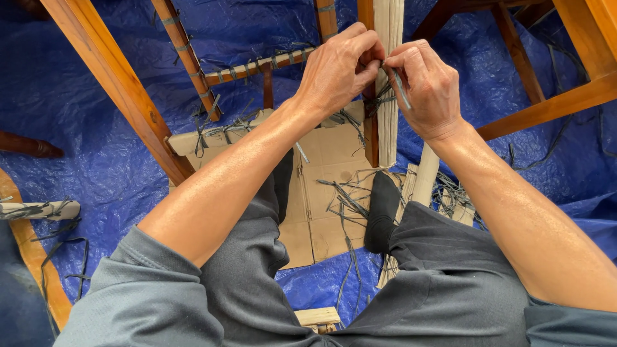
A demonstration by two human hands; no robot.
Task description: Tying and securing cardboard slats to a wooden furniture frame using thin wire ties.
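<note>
My left hand [337, 71] pinches the grey strap [384, 96] round the wrapped chair leg [387, 122]. My right hand [427, 87] is clamped on a thin tool [401, 88].

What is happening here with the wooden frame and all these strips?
A person sits on the ground with both hands raised to a wooden bar wrapped in cardboard. The left hand pinches a grey strap against the bar, while the right hand holds a thin grey tool at the same spot. The bar belongs to a brown wooden frame standing over a blue tarp. Flat cardboard and many cut grey strips lie beneath, by the person's knees.
</note>
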